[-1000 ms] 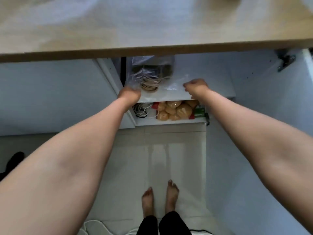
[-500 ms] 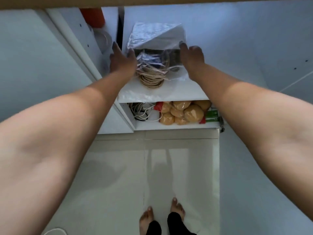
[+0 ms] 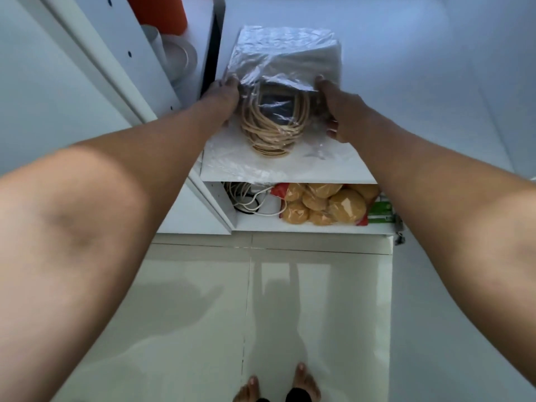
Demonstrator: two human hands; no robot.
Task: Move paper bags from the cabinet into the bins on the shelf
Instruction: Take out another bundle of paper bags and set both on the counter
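Note:
A stack of paper bags wrapped in clear plastic [image 3: 285, 58] lies on the upper white shelf [image 3: 333, 166] of the open cabinet, its tan rope handles [image 3: 271, 126] bunched toward me. My left hand [image 3: 222, 95] presses the left side of the bundle. My right hand [image 3: 338, 107] grips its right side. Both hands hold the bundle between them. The bins are out of sight.
On the lower shelf lie a bag of round brown buns [image 3: 324, 203], white cables [image 3: 246, 195] and a green box [image 3: 381, 211]. An orange container [image 3: 158, 13] and white tape rolls [image 3: 177, 55] sit in the left compartment. The glossy floor [image 3: 203, 314] and bare feet [image 3: 278, 384] lie below.
The view has tilted down past the wooden counter into the cabinet. Both hands have reached deeper and closed on the sides of the wrapped bundle.

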